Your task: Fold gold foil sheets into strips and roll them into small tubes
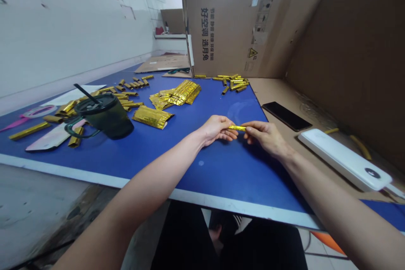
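Observation:
Between my two hands, just above the blue table [202, 163], is a small gold foil tube [237, 128]. My left hand [220, 130] pinches its left end between thumb and forefinger, the other fingers loosely curled below. The right end is pinched by my right hand [264, 136]. Flat gold foil sheets [185, 93] lie in a pile beyond my left hand, with a thicker gold foil stack [152, 117] nearer to me. Short gold tubes [237, 83] are heaped at the far right edge of the blue surface.
At left stands a dark green lidded cup [109, 118] with a straw, among more gold tubes [65, 109] and a pale phone [50, 137]. A black phone [286, 116] and white power bank [344, 159] lie on cardboard at right. A large carton [234, 21] rises behind.

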`<state>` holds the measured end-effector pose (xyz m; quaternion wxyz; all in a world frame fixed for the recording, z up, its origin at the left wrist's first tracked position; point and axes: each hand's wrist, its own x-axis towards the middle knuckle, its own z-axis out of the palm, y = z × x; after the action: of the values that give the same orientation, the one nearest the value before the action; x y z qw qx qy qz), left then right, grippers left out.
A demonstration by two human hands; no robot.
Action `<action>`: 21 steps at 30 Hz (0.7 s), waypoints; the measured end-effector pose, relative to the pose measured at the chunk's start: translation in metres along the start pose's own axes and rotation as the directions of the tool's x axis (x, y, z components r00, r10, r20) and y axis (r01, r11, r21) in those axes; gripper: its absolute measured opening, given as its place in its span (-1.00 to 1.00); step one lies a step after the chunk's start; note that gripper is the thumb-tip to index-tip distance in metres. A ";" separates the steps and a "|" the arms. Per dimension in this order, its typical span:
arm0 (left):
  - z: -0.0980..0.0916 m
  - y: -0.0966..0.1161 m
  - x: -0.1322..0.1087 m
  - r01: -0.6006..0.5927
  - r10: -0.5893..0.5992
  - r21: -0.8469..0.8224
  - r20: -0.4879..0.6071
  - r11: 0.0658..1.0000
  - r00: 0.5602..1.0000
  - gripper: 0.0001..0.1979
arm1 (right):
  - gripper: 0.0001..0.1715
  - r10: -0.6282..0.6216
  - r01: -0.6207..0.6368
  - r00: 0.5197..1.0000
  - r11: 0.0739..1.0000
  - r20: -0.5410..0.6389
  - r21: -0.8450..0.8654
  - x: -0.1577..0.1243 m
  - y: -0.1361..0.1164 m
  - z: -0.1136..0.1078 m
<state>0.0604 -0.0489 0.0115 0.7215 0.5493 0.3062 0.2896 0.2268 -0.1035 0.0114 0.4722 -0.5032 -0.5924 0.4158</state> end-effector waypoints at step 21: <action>0.019 -0.005 -0.007 -0.035 0.029 0.093 0.057 0.995 0.998 -0.88 | -0.75 0.047 -0.027 0.991 0.987 0.125 -0.160 -0.003 0.000 0.001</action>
<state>0.0709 -0.0668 0.0117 0.6984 0.5952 0.2906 0.2712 0.2263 -0.1062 0.0113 0.3837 -0.5222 -0.6433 0.4077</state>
